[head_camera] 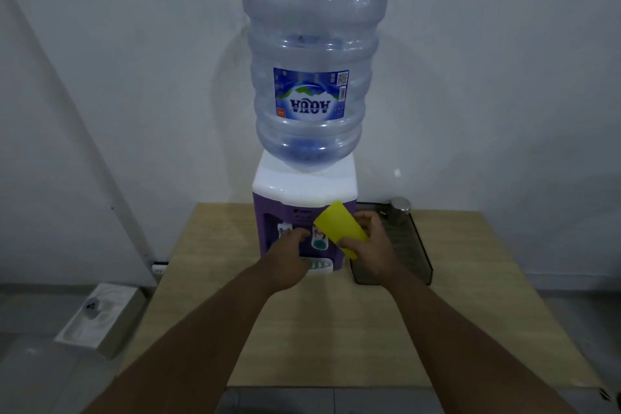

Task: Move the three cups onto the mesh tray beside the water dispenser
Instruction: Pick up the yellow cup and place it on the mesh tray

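Observation:
A yellow cup (339,228) is tilted on its side in front of the purple and white water dispenser (302,195), and my right hand (369,245) grips it from the right. My left hand (289,255) is at the dispenser's taps, fingers curled against the front, with nothing visibly in it. The dark mesh tray (413,245) lies just right of the dispenser, partly hidden by my right hand. A metal cup (400,210) stands at the tray's far end. No third cup is visible.
The dispenser carries a large clear water bottle (312,60) and stands at the back of a light wooden table (336,329). A white drip tray (321,266) sits under the taps. A white box (100,319) lies on the floor at the left.

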